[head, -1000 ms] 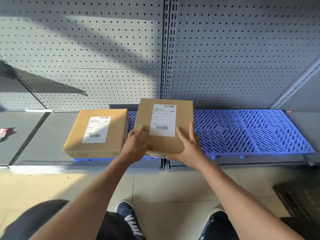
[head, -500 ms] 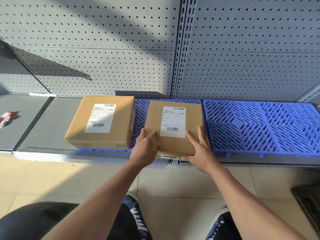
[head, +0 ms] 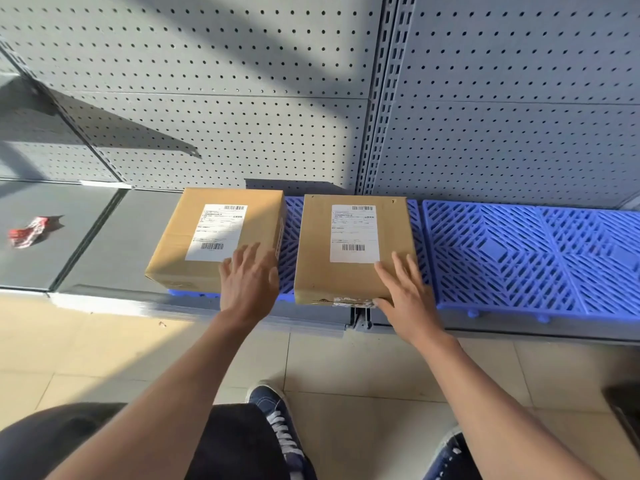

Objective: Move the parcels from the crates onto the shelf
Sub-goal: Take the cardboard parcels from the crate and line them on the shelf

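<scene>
The right hand (head: 407, 296) lies with its fingers straight and spread on the near right corner of the right box (head: 355, 251), the palm hanging over the box's near edge; it curls round nothing. The left hand (head: 247, 284) is also wide, fingers straight and fanned, over the near right corner of the left box (head: 214, 240); whether it touches the cardboard or hovers just above it cannot be told. Both boxes sit flat on the shelf (head: 114, 244), each with a white label facing up, on a blue plastic grid mat (head: 533, 258). A narrow strip of mat shows between the two boxes, so they stand apart. The right box's near edge lines up close to the mat's front edge, and its far edge stands near the grey pegboard wall (head: 242, 98). To the right of this box the mat runs on bare to the frame edge. To the left of the left box lies bare grey shelf, and further left a small red and white wrapper (head: 26, 232). Below the shelf's front lip are pale floor tiles (head: 346, 375) and a dark blue shoe (head: 277, 417).
</scene>
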`<state>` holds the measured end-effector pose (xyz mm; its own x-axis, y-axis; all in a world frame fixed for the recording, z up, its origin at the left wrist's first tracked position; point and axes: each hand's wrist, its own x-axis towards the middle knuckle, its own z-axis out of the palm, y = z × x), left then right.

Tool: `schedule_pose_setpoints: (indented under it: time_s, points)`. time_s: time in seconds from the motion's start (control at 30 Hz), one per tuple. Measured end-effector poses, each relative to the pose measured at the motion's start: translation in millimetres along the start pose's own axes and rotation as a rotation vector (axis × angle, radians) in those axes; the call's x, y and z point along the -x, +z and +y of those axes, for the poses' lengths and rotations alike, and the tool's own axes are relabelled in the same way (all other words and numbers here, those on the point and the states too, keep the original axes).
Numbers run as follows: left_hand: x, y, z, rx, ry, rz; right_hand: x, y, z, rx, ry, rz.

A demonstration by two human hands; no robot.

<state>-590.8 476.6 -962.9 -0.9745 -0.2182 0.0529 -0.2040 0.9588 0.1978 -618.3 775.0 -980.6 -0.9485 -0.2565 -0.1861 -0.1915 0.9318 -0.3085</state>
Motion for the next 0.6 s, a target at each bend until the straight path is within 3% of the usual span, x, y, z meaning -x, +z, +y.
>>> schedule_pose_setpoints:
  time_s: [0.6]
  points:
    - [10, -1, -27, 0.094, 0.020, -0.050, -23, 13, -40, -0.041, -0.033, 0.002]
